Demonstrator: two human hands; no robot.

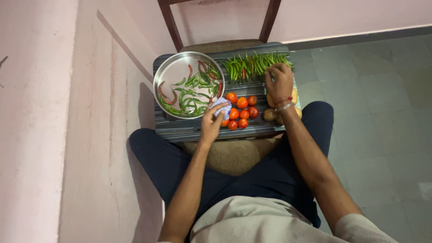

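From my seat I see the left hand (211,123) pinched shut on a small blue-and-white cloth (222,107), held just beside the tomatoes (241,111) near the middle of the board (180,130). The right hand (279,82) is down on the chilli pile (256,65) along the board's far edge, fingers curled into the pods; I cannot tell whether it has actually closed on one. The hands are well apart.

The steel bowl (164,76) sits at the far left corner of the board and already holds a scatter of green and a few red chillies. Pale potatoes (270,114) lie at the right edge, partly under the right wrist.

My judgement on doing this well: take one pod at a time by the stalk end, wipe along its length with the cloth, and keep the cloth off the tomatoes. The board rests on a chair (225,45) seat, so I would press lightly to avoid tipping it.

I see no packages, labels or signs anywhere; the only pattern is the board's dark stripes.
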